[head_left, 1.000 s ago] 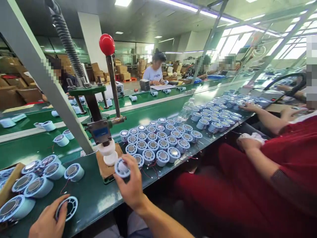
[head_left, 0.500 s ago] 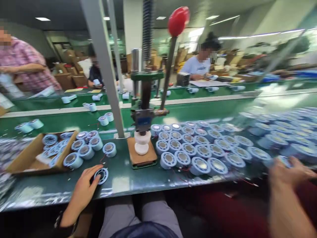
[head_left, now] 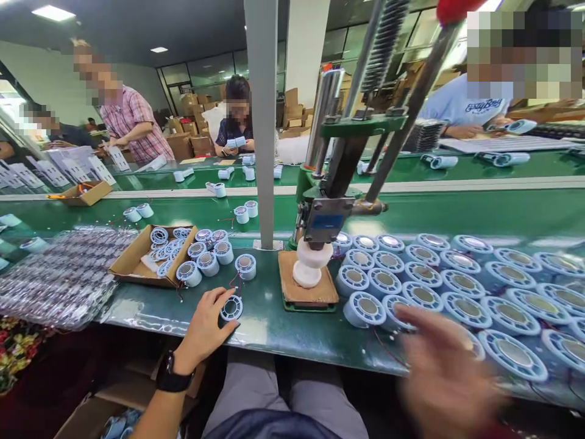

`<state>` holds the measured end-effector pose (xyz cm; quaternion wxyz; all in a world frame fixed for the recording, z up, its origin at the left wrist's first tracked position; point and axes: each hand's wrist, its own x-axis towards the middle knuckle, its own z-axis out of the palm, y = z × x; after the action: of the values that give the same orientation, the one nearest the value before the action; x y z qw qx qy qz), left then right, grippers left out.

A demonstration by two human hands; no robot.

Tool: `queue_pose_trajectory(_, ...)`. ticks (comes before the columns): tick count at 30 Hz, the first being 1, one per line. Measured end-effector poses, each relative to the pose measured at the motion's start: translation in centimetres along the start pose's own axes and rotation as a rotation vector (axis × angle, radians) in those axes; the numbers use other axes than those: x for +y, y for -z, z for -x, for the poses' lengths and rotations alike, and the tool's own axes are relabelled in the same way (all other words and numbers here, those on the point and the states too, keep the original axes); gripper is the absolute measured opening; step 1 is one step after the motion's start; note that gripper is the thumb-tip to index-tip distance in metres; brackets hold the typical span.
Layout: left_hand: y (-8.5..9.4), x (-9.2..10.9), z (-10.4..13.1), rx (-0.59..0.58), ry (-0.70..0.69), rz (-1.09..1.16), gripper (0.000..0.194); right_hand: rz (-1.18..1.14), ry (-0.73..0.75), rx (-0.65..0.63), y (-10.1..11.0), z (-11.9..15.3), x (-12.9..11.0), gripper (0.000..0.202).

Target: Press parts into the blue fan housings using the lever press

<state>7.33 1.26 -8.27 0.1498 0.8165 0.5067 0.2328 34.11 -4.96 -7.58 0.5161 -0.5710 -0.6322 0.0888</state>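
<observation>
My left hand is at the table's front edge, thumb and fingers curved around a light-blue ring-shaped plastic part with a dark centre. Just behind it a round blue housing with a silvery disc and red wire stands upright. Motion smears my right hand, which hangs over the front of the many rows of similar housings; whether it holds anything cannot be made out. Between the hands stands a lever press, its white round pad above a white seat on a brown board.
A cardboard box of blue rings sits left, with several housings beside it. Further left lies a stack of clear-wrapped parts. A grey post rises behind the table. Across the green conveyor, other people work.
The view has swung left. My right hand has moved from the far right of the housings toward the press, apart from the blue object near it. My left hand stays at the ring-shaped part.
</observation>
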Motion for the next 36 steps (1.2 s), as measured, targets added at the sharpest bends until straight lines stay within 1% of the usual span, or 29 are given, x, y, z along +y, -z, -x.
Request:
queue_pose_trajectory(2,0.1,0.0,0.1,-0.019,-0.044,-0.037,0.055,-0.019,0.048,-0.097,-2.6,-1.4,-1.2,0.047)
queue_pose_trajectory(3,0.2,-0.1,0.3,-0.040,-0.069,-0.038,0.053,-0.007,0.049,-0.172,-4.3,-2.7,-1.9,0.050)
queue_pose_trajectory(5,0.5,-0.4,0.7,-0.071,-0.100,-0.009,0.048,0.044,-0.001,-0.328,-7.9,-5.7,-3.4,0.056)
queue_pose_trajectory(6,0.6,-0.6,0.8,-0.074,-0.103,0.014,0.046,0.073,-0.041,-0.380,-9.4,-7.1,-4.0,0.055)
queue_pose_trajectory(7,0.6,-0.9,1.0,-0.067,-0.097,0.039,0.044,0.091,-0.073,-0.406,-10.6,-8.2,-4.4,0.051)
queue_pose_trajectory(8,0.6,-1.1,1.2,-0.049,-0.079,0.065,0.042,0.096,-0.086,-0.422,-11.4,-8.8,-4.7,0.045)
queue_pose_trajectory(9,0.5,-1.4,1.3,-0.017,-0.048,0.091,0.041,0.091,-0.079,-0.434,-11.6,-8.9,-4.7,0.039)
queue_pose_trajectory(10,0.3,-1.5,1.4,0.029,0.000,0.118,0.042,0.081,-0.062,-0.449,-11.4,-8.5,-4.5,0.034)
queue_pose_trajectory(12,0.0,-1.6,1.4,0.145,0.135,0.182,0.045,0.062,-0.017,-0.494,-10.0,-6.3,-3.7,0.033)
queue_pose_trajectory(14,-0.3,-0.9,1.3,0.234,0.256,0.271,0.049,0.012,0.023,-0.498,-8.0,-3.0,-2.7,0.040)
queue_pose_trajectory(15,-0.4,-0.2,1.3,0.247,0.281,0.322,0.051,-0.023,0.025,-0.471,-7.0,-1.4,-2.2,0.047)
queue_pose_trajectory(16,-0.4,0.7,1.3,0.237,0.274,0.364,0.053,-0.060,0.020,-0.422,-6.3,0.1,-1.8,0.052)
queue_pose_trajectory(17,-0.5,1.8,1.3,0.209,0.238,0.387,0.054,-0.095,0.009,-0.361,-5.7,1.3,-1.5,0.056)
queue_pose_trajectory(19,-0.6,4.1,1.2,0.125,0.107,0.371,0.055,-0.141,-0.011,-0.248,-5.3,2.9,-0.9,0.059)
queue_pose_trajectory(21,-0.8,6.2,1.0,0.049,-0.023,0.296,0.056,-0.162,-0.006,-0.188,-5.4,3.6,-0.5,0.063)
queue_pose_trajectory(22,-0.9,7.1,0.8,0.027,-0.064,0.259,0.057,-0.167,-0.004,-0.175,-5.5,3.6,-0.4,0.066)
queue_pose_trajectory(24,-1.1,8.1,0.3,0.009,-0.090,0.206,0.059,-0.173,-0.013,-0.170,-5.7,3.6,-0.1,0.071)
queue_pose_trajectory(28,-1.5,8.5,-0.3,0.007,-0.026,0.188,0.062,-0.193,-0.030,-0.180,-5.8,3.6,0.1,0.078)
queue_pose_trajectory(33,-2.0,8.5,0.1,0.040,0.066,0.258,0.062,-0.231,-0.049,-0.185,-5.6,3.6,0.1,0.089)
queue_pose_trajectory(35,-2.2,8.4,0.3,0.050,0.096,0.303,0.063,-0.225,-0.050,-0.196,-5.5,3.6,0.0,0.089)
queue_pose_trajectory(36,-2.4,8.3,0.3,0.057,0.109,0.320,0.065,-0.212,-0.041,-0.204,-5.4,3.5,0.0,0.086)
